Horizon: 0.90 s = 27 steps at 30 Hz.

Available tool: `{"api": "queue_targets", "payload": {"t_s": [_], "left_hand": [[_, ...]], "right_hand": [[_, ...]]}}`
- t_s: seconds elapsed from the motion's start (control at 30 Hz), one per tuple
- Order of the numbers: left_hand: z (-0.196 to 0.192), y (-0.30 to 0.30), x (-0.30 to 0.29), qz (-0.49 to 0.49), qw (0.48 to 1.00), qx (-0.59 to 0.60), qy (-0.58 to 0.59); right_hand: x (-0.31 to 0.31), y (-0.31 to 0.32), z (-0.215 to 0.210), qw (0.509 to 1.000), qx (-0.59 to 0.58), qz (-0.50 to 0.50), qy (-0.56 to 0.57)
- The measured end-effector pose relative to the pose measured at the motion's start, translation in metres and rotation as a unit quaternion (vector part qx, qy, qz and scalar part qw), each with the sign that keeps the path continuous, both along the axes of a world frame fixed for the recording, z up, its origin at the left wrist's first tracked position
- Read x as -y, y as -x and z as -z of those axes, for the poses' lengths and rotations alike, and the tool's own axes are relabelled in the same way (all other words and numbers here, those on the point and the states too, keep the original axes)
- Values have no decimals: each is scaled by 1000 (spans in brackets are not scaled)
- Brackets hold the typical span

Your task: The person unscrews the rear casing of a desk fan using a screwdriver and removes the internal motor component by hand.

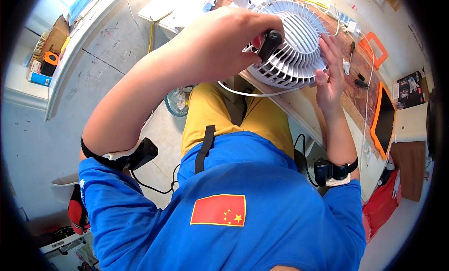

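The fan (292, 39) fills the table (299, 114) edge between both hands. To its right, screwdrivers (358, 77), an orange tray (374, 49) and a tablet (384, 121) crowd the top. Open floor (112, 46) lies left, past the bin (177, 103).

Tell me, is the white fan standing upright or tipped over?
Tipped: the white fan lies grille-up on the desk edge, steadied by the right hand.

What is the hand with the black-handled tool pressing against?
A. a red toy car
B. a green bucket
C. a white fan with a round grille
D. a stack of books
C: the left hand grips a black-handled tool against the round grille of the white fan, while the right hand steadies the fan's rim.
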<state>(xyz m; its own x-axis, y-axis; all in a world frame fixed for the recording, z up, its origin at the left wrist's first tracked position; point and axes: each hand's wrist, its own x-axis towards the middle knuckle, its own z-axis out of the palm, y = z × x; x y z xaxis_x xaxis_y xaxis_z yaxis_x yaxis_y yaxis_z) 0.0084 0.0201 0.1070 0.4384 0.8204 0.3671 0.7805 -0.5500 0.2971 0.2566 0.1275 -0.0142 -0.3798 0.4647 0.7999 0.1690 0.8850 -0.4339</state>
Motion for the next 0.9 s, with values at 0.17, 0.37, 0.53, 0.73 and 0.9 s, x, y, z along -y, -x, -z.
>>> {"api": "queue_targets", "payload": {"t_s": [0.17,0.37,0.53,0.73,0.9], "left_hand": [[4,-4,7,-44,997,49,38],[14,1,4,43,993,-40,-105],[10,-5,8,55,983,-60,-165],[-4,-5,6,71,993,-51,-83],[-10,-11,9,48,996,-72,-38]], "right_hand": [[-1,-1,1,1000,2,5,-5],[2,1,-3,1000,6,11,-12],[-1,1,0,1000,10,13,-23],[0,0,-2,999,13,12,-31],[3,1,-2,1000,10,14,-12]]}}
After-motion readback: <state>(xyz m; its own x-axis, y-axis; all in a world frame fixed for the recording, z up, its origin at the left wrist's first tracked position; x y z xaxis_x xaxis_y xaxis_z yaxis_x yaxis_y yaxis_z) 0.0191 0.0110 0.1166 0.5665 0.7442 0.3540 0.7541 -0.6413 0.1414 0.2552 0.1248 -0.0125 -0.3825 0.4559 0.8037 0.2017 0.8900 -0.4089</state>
